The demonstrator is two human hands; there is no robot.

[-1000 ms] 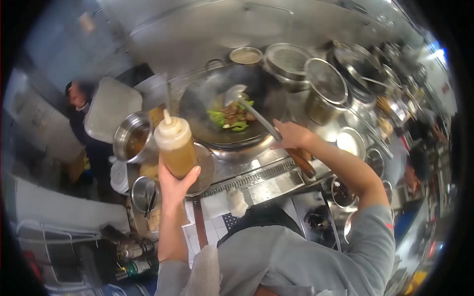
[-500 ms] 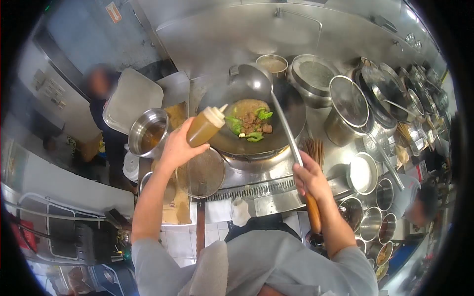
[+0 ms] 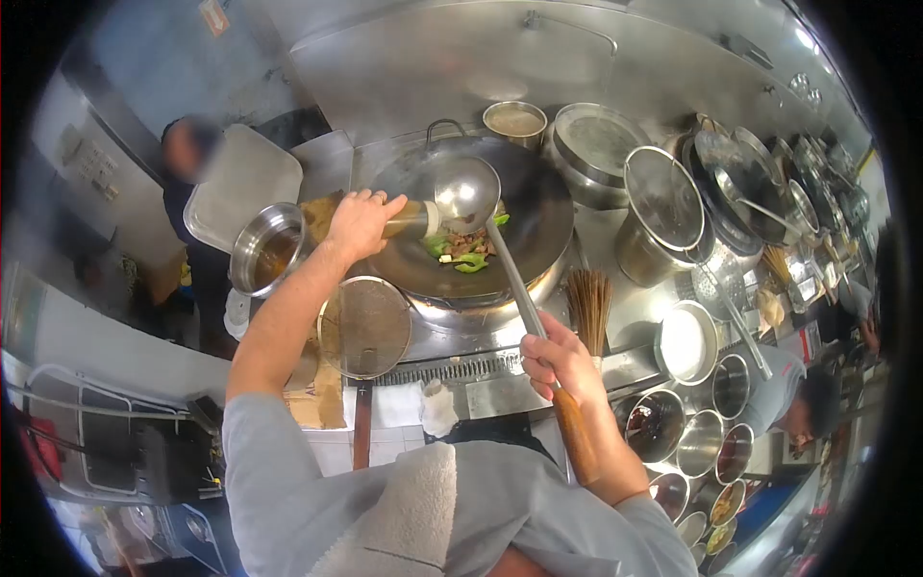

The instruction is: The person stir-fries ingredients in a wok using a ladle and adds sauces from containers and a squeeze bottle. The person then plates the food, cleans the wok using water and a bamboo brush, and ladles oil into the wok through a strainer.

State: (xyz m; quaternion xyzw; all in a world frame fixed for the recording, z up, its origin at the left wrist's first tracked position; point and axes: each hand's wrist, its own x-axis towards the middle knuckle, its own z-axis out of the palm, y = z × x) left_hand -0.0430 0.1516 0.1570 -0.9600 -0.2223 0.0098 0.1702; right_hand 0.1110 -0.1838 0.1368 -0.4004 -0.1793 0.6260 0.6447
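My left hand point(image 3: 362, 226) grips a squeeze bottle point(image 3: 404, 219) of brown sauce, tipped sideways with its nozzle end at the bowl of a ladle point(image 3: 468, 192). The nozzle tip is hidden by the ladle. My right hand point(image 3: 562, 356) is closed around the ladle's long handle, near its wooden grip point(image 3: 575, 438). The ladle bowl hangs over a large dark wok point(image 3: 534, 231), its inside facing up toward me. Below it in the wok lie pieces of brown meat point(image 3: 473, 243) and green vegetable point(image 3: 470, 263), partly covered by the ladle.
A bamboo brush point(image 3: 588, 303) stands right of the wok, near a strainer point(image 3: 663, 197) on a pot. A round mesh skimmer point(image 3: 365, 327) and a metal pot point(image 3: 269, 252) are at left. Several seasoning bowls point(image 3: 699, 442) sit at right. A co-worker point(image 3: 183, 197) stands at far left.
My left hand has tilted the bottle from slanting upward to nearly level and brought it to the ladle. The ladle bowl has shifted down and left, and its inside now faces me.
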